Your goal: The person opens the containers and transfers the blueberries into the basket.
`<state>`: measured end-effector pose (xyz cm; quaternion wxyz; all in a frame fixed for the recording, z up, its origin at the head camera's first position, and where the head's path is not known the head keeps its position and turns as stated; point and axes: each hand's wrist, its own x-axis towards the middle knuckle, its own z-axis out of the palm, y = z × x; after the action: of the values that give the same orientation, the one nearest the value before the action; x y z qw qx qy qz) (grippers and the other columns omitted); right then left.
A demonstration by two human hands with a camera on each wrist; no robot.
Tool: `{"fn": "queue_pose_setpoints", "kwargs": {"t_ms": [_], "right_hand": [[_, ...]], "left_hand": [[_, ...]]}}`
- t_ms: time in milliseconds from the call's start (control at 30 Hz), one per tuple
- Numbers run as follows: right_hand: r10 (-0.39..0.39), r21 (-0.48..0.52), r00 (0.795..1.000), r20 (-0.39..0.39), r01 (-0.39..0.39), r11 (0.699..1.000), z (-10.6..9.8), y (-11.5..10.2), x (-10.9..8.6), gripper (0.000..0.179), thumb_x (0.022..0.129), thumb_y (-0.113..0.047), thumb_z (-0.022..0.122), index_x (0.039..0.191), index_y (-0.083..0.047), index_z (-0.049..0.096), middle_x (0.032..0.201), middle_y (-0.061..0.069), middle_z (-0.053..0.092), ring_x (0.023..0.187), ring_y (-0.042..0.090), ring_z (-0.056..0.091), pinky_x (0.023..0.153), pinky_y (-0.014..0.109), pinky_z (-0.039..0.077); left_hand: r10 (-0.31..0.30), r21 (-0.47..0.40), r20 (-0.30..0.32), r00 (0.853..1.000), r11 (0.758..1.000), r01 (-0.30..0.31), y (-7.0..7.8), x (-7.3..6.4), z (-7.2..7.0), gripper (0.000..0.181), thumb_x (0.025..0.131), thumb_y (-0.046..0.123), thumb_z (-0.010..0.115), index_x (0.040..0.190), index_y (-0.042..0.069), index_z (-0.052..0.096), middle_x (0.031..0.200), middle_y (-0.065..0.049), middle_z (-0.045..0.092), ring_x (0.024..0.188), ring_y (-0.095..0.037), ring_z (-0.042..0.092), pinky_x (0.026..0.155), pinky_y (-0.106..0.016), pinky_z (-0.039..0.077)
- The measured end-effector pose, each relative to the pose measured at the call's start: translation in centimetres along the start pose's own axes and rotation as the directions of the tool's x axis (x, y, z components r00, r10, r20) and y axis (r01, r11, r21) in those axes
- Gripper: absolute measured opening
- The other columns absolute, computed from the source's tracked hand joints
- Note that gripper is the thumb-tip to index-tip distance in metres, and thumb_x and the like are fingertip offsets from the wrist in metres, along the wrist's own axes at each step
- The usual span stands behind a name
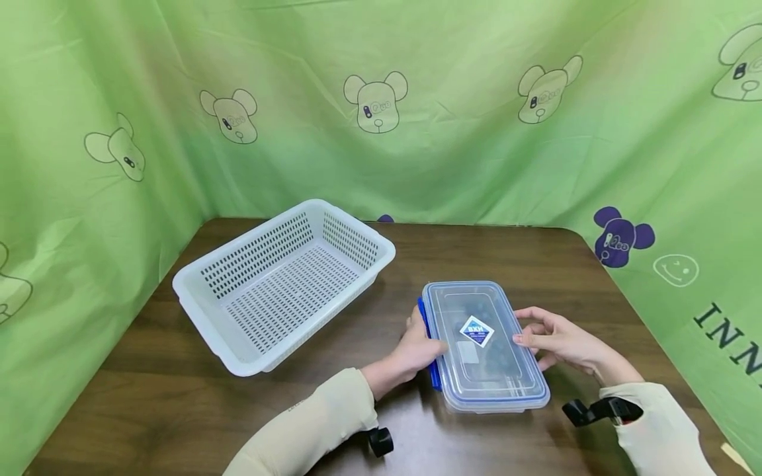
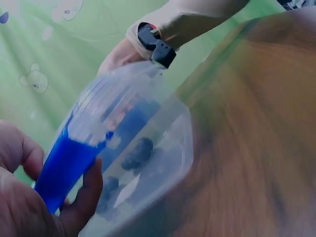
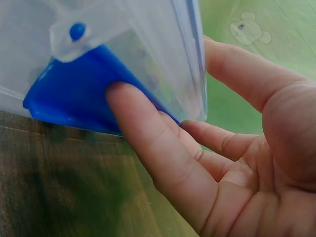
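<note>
A clear plastic food container (image 1: 488,370) with a see-through lid and a diamond-shaped sticker is between my two hands, in the middle right of the head view. My left hand (image 1: 417,347) grips its left side, thumb over the lid's edge, at the blue side latch (image 2: 66,165). On the other side my right hand (image 1: 562,344) holds the right edge, its thumb at the lid's rim. One fingertip touches the blue latch (image 3: 81,96) there, which hangs angled outward. Dark rounded contents (image 2: 138,153) show through the wall.
A white perforated plastic basket (image 1: 238,365) stands at the back left of the brown wooden table (image 1: 178,403). Green cloth (image 1: 452,165) with printed bear heads hangs around the table's back and sides. Both wrists wear black camera mounts.
</note>
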<state>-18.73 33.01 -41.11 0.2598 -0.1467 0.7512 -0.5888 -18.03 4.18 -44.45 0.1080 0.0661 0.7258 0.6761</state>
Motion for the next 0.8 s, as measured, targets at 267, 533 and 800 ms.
{"fn": "queue_pose_setpoints", "kwargs": {"t_ms": [267,533,800], "right_hand": [[-0.009,0.020,1.000,-0.021,0.009,1.000,-0.1,0.5,-0.3,0.053,0.100,-0.005,0.058,0.138,0.014,0.026,0.091,0.007,0.065,0.078,0.021,0.070,0.061,0.042,0.063],[-0.048,0.149,0.999,0.013,0.045,0.988,-0.1,1.7,-0.1,0.036,0.100,-0.002,0.056,0.126,-0.026,0.050,0.093,0.004,0.065,0.078,0.018,0.070,0.063,0.039,0.063],[-0.058,0.201,0.998,0.022,0.053,0.978,-0.1,2.2,-0.1,0.039,0.101,0.000,0.054,0.125,-0.030,0.052,0.095,0.002,0.067,0.080,0.016,0.069,0.065,0.036,0.063]], "left_hand": [[-0.125,-0.339,0.278,0.953,0.915,0.219,-0.9,0.2,-2.6,0.091,0.066,-0.020,0.051,0.149,0.013,0.035,0.114,-0.017,0.056,0.082,-0.035,0.066,0.050,-0.042,0.059],[-0.159,-0.367,0.361,0.919,0.882,0.297,-1.8,0.4,-4.0,0.087,0.076,-0.027,0.052,0.153,0.007,0.032,0.114,-0.013,0.057,0.083,-0.025,0.065,0.055,-0.032,0.060],[-0.174,-0.353,0.327,0.929,0.889,0.291,-2.8,0.1,-3.6,0.088,0.074,-0.032,0.055,0.152,0.001,0.028,0.106,-0.014,0.050,0.075,-0.022,0.062,0.077,-0.048,0.062]]}}
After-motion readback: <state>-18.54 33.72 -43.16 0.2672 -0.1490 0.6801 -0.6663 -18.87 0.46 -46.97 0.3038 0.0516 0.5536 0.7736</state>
